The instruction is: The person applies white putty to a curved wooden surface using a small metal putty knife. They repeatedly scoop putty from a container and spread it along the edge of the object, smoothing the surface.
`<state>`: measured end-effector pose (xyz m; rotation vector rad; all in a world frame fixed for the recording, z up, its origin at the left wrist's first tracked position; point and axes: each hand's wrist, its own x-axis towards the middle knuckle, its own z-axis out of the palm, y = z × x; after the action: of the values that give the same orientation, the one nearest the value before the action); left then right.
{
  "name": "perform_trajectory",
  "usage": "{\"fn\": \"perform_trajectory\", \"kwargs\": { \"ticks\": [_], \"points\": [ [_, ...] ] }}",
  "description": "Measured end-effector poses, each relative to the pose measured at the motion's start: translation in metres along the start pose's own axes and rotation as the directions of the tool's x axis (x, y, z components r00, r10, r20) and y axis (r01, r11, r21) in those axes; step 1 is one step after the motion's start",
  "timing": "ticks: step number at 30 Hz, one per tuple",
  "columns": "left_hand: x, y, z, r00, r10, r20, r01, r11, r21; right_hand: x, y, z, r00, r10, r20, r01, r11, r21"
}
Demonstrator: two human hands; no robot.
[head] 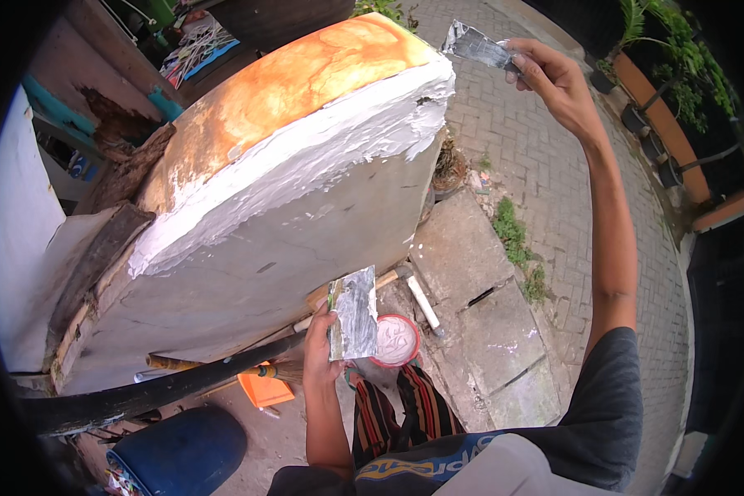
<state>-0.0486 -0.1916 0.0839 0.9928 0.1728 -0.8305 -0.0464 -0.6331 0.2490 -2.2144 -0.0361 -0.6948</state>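
My left hand (pixel 320 347) grips a flat rectangular plate (pixel 353 315) smeared with white filler, held low in front of the wall. Up at the right, my right hand (pixel 552 80) pinches a thin, filler-coated scraper blade (pixel 478 47) just beyond the wall's far end. Wet-looking white filler (pixel 297 149) runs in a rough band along the wall's upper edge, with a small dark gap near the far corner. The wall's top (pixel 297 74) is stained orange and brown; its face (pixel 273 248) is grey. Below the plate, a red-rimmed bucket (pixel 397 340) holds whitish paste.
Around my feet are a white-handled tool (pixel 424 304), concrete slabs (pixel 471 248), an orange dustpan (pixel 265 390) and a broom (pixel 273 371). A black pipe (pixel 161 387) crosses above a blue barrel (pixel 180 449). Beyond the wall lies block paving (pixel 645 217) with potted plants (pixel 651 146).
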Motion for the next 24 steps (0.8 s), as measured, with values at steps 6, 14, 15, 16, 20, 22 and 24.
{"fn": "perform_trajectory", "kwargs": {
  "ticks": [6, 14, 15, 16, 20, 22, 24],
  "points": [
    [0.005, -0.001, 0.005, 1.000, 0.010, 0.005, -0.010, 1.000, -0.013, 0.006, -0.009, 0.002, 0.995, -0.095, -0.004, 0.094, 0.990, -0.101],
    [0.008, -0.001, 0.002, 1.000, 0.000, 0.019, 0.000, 1.000, -0.012, 0.004, -0.022, 0.002, 0.968, -0.249, 0.014, 0.240, 0.915, -0.324],
    [0.008, -0.001, 0.004, 1.000, -0.005, 0.000, 0.005, 1.000, -0.020, 0.005, -0.024, 0.001, 0.962, -0.271, 0.029, 0.264, 0.898, -0.353],
    [0.008, 0.000, 0.007, 1.000, -0.010, -0.018, 0.010, 1.000, -0.028, 0.006, -0.025, 0.002, 0.961, -0.275, 0.020, 0.264, 0.897, -0.354],
    [0.007, 0.000, 0.012, 1.000, -0.001, -0.026, 0.000, 0.999, -0.043, 0.007, -0.030, 0.004, 0.952, -0.307, -0.007, 0.287, 0.896, -0.339],
    [0.005, 0.002, 0.015, 0.999, -0.006, -0.035, 0.004, 0.999, -0.045, 0.007, -0.031, 0.004, 0.950, -0.311, -0.018, 0.286, 0.892, -0.350],
    [0.005, 0.002, 0.013, 1.000, -0.007, -0.025, 0.006, 0.999, -0.041, 0.008, -0.031, 0.002, 0.956, -0.293, -0.030, 0.258, 0.882, -0.394]
  ]
}}
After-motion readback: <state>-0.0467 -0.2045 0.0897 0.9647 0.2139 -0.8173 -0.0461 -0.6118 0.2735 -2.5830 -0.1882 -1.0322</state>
